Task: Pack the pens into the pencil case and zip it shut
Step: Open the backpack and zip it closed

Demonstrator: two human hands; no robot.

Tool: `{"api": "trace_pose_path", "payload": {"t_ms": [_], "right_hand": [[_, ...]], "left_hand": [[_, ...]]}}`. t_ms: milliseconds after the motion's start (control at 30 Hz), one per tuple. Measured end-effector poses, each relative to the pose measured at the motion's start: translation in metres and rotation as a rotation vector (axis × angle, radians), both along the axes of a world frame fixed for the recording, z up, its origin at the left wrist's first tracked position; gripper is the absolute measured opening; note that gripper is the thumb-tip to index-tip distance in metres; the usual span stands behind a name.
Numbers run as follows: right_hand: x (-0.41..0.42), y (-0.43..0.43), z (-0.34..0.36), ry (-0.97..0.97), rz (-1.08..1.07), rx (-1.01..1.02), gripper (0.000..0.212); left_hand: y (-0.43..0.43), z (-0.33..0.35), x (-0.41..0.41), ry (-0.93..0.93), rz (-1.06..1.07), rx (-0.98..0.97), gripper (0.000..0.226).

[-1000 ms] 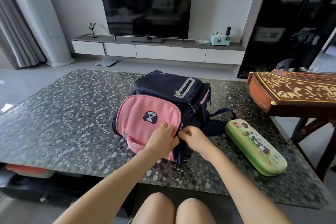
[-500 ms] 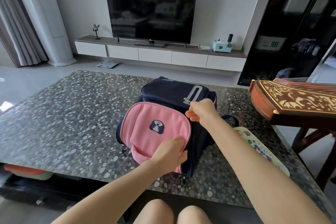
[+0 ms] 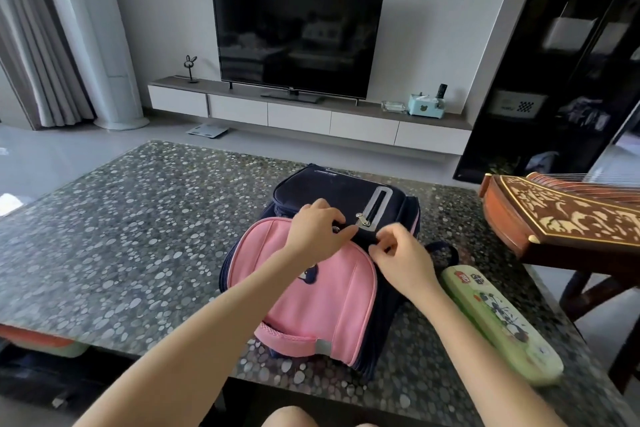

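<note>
Both hands pinch at the top seam of a pink-and-navy fabric backpack: left hand, right hand. A closed green hard-shell pencil case lies just beside it.

Counted: one backpack, one green pencil case, two hands, one TV, one zither.

Bare forearms, no sleeves visible
</note>
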State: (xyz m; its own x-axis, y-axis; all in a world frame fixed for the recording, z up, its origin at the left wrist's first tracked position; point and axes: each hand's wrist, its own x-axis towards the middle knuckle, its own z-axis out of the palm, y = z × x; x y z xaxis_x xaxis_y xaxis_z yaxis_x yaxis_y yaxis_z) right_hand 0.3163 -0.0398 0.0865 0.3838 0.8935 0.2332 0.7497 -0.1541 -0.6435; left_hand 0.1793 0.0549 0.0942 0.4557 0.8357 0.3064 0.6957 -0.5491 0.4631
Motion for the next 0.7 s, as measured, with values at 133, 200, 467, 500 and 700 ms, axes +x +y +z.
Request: {"api": "trace_pose_path", "payload": {"t_ms": [133, 200, 467, 500, 700], "right_hand": [[-0.005, -0.004, -0.026, -0.09, 0.081, -0.063, 0.034], [-0.008, -0.001, -0.032, -0.111, 0.07, -0.081, 0.037], [-0.003, -0.003, -0.042, -0.118, 0.064, -0.055, 0.032], [-0.002, -0.004, -0.042, -0.121, 0.06, -0.043, 0.029], [-0.004, -0.003, -0.05, -0.155, -0.015, -0.027, 0.033]], "left_hand": [[-0.003, 0.005, 0.011, 0.142, 0.043, 0.058, 0.031], [-0.007, 0.001, 0.012, 0.178, 0.051, 0.035, 0.031], [0.005, -0.002, -0.005, 0.608, -0.412, 0.491, 0.02], [0.008, 0.003, -0.009, 0.64, -0.437, 0.563, 0.02], [0.061, 0.006, -0.112, 0.964, -0.123, 0.46, 0.03]]}}
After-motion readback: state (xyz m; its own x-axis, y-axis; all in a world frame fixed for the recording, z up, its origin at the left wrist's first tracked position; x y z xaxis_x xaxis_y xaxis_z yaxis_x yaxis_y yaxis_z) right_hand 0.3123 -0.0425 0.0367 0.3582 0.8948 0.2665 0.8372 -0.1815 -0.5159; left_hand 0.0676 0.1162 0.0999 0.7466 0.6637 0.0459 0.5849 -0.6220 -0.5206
